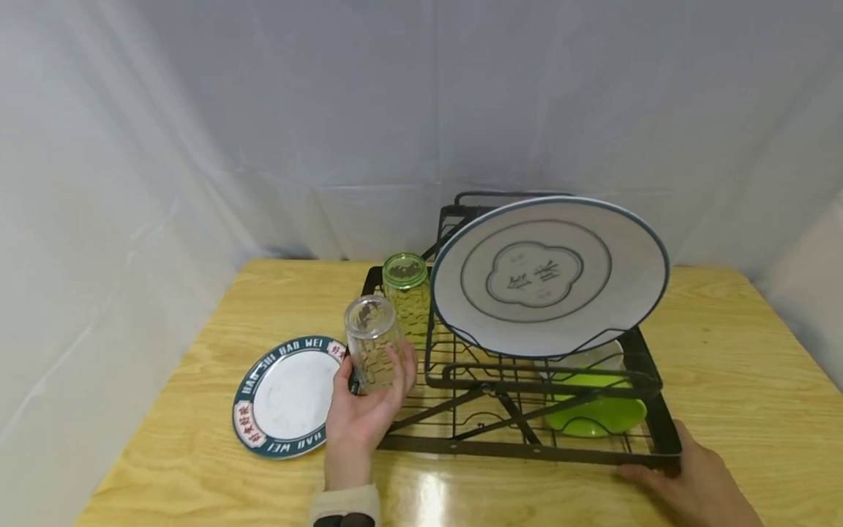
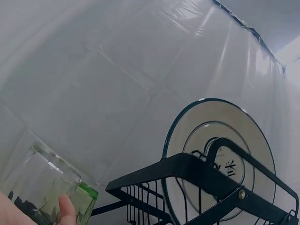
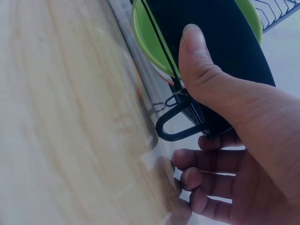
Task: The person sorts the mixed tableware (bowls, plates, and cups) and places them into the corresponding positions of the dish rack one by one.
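Observation:
Upside down in my left hand [image 1: 365, 410] is a clear drinking glass [image 1: 372, 340], held between thumb and fingers over the left end of a black two-tier dish rack [image 1: 500, 448]. Behind it, a green-tinted glass [image 1: 405, 274] stands inverted in the rack. My right hand [image 1: 701, 476] grips the rack's front right corner; the right wrist view shows the thumb [image 3: 194, 42] along the black side and the other fingers curled beneath. A large white plate [image 1: 546, 274] with a blue rim leans upright on the upper tier. The lower tier holds a green bowl [image 1: 596, 419].
A plate [image 1: 299, 399] with a dark teal lettered rim lies flat on the wooden table [image 1: 197, 410], left of the rack. A whitish bowl [image 1: 602, 356] shows partly behind the upper tier's wires. Pale plastic sheeting [image 1: 316, 110] hangs behind the table.

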A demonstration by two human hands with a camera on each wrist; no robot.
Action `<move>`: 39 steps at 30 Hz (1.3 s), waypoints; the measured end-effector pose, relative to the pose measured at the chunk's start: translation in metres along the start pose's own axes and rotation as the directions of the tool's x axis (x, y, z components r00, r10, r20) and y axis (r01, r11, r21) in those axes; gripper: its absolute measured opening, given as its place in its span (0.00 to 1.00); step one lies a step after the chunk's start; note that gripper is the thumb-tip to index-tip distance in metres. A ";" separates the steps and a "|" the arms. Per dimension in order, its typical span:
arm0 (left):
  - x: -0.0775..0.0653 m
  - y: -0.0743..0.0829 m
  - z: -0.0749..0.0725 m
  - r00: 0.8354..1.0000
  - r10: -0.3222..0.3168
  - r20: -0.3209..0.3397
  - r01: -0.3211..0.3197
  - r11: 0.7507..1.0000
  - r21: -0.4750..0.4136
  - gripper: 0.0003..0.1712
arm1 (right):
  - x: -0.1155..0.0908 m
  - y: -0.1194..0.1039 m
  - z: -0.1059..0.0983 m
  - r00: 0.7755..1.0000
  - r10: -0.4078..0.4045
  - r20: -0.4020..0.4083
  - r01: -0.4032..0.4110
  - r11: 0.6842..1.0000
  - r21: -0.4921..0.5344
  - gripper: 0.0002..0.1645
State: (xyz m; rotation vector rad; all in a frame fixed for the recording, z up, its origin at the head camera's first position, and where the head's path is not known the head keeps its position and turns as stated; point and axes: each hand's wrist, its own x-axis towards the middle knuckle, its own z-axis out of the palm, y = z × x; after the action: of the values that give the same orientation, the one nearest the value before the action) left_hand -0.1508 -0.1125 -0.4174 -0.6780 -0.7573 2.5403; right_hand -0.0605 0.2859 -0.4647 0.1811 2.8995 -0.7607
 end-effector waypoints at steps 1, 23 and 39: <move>-0.004 -0.001 0.000 1.000 0.004 0.001 -0.004 1.000 0.001 0.43 | 0.000 0.000 0.000 1.000 0.000 0.004 0.000 1.000 0.000 0.59; -0.046 0.030 -0.003 0.293 0.726 0.623 -0.346 -0.526 0.777 0.11 | -0.005 0.005 -0.002 0.999 0.011 0.030 -0.010 0.999 -0.035 0.61; -0.076 0.072 0.006 0.389 0.865 0.317 0.397 -0.468 0.789 0.49 | 0.001 -0.004 -0.003 0.999 0.035 0.041 -0.034 0.999 -0.011 0.64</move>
State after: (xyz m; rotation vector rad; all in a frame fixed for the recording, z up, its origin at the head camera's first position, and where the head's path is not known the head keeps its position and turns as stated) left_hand -0.1096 -0.2082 -0.4303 -1.2184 2.4439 1.4572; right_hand -0.0626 0.2839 -0.4609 0.2108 2.8530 -0.7355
